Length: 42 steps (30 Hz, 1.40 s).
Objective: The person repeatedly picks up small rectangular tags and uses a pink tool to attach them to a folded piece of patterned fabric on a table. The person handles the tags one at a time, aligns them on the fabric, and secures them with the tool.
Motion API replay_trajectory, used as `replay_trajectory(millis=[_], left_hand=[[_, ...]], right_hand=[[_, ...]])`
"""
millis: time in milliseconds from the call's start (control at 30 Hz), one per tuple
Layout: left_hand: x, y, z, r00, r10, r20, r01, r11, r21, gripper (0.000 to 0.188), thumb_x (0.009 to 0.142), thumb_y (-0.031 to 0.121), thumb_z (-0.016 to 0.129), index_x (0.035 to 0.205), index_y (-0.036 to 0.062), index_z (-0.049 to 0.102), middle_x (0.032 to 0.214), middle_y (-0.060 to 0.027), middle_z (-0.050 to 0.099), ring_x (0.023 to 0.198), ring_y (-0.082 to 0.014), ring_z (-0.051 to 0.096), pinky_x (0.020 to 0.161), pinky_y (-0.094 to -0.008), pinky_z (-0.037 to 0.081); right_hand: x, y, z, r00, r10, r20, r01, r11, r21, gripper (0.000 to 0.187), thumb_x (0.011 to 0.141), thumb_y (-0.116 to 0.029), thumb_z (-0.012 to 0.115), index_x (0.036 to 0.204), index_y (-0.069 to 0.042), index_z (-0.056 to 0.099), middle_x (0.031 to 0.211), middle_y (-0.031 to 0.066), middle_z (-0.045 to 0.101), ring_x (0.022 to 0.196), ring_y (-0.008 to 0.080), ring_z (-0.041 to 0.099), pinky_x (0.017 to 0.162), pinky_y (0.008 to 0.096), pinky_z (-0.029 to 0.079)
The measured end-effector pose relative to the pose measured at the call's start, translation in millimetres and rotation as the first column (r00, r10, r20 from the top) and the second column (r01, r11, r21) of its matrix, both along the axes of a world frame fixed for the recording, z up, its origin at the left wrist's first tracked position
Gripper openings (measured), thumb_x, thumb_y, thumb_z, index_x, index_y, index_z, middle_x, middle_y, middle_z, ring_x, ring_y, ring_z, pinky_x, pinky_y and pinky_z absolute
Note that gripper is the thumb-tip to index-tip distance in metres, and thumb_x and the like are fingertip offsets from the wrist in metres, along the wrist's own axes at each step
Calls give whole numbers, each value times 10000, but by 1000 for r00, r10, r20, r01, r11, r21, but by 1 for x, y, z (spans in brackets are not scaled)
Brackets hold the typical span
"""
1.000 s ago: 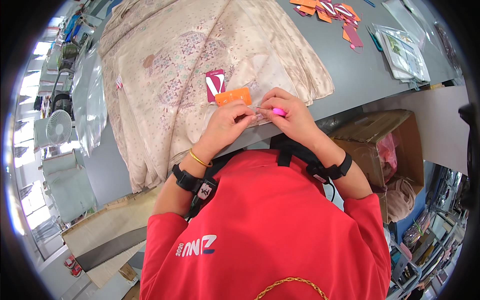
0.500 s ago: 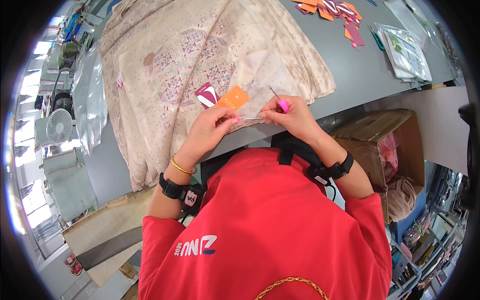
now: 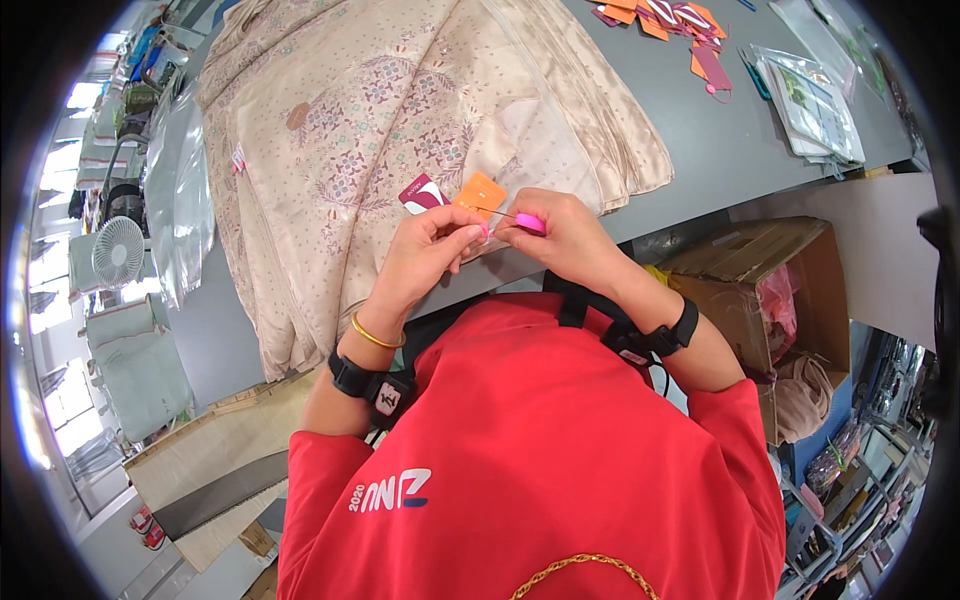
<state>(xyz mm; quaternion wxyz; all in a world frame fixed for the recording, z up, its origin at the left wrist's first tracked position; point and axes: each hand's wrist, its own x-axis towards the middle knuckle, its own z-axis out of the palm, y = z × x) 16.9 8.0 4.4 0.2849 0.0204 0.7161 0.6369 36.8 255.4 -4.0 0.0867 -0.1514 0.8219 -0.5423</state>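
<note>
Near the table's front edge, my left hand pinches the small pink end of a hang tag cord. My right hand is closed round a pink-handled tool, whose thin metal shaft points left over the tags; its tip is too fine to make out. Just beyond my fingers lie a maroon and white hang tag and an orange one. They rest on a folded beige patterned cloth. My fingertips almost meet at its near corner.
More orange and maroon tags are piled at the far right of the grey table. Beside them sit green-handled tweezers and clear-bagged packets. A cardboard box stands below the right edge. Plastic sleeves hang at left.
My right hand has moved left, close to my left hand, and the tool has swung from pointing up to pointing left. The two tags have shifted slightly to the right.
</note>
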Motion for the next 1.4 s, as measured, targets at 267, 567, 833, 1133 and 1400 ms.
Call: replay_trajectory(millis=[267,567,833,1133,1400], left_hand=[[-2,5,0,1000,0,16,0,1000,-17,138,1071,121,730,1144,21,790,837,29,706,646,-20,556,567,-196,434],[-5,6,-3,995,49,81,-56,995,79,117,1071,102,731,1125,8,777,906,2,755,654,-18,567,567,-191,439],[-9,5,-2,993,45,109,-60,989,138,112,1070,92,732,1122,4,777,952,-17,775,770,-30,644,647,-194,497],[-11,12,-2,999,25,-38,-26,999,-24,128,1051,47,730,1136,-30,787,1006,-24,789,908,-70,697,806,-238,563],[-17,7,-10,997,32,66,-37,997,69,129,1050,88,741,1094,-17,802,875,-6,748,662,-22,579,568,-204,443]], right_hand=[[0,-3,-6,993,-75,96,79,996,-39,127,1013,-130,762,1029,-5,743,955,106,743,876,217,718,811,350,564],[2,-12,-14,990,-129,-53,127,991,-33,115,1014,-116,765,1008,-3,741,936,100,717,835,233,693,769,360,546],[1,-12,-19,990,-141,8,140,978,-152,112,1019,-107,762,1029,3,749,943,99,724,845,208,694,782,340,551],[-2,-12,-17,987,-147,63,148,989,-12,152,1008,-154,779,1052,-10,765,932,112,750,837,224,711,780,365,565],[-6,-11,-19,969,-145,199,151,989,-11,218,993,-233,784,1003,-16,764,888,157,745,817,317,709,749,428,551]])
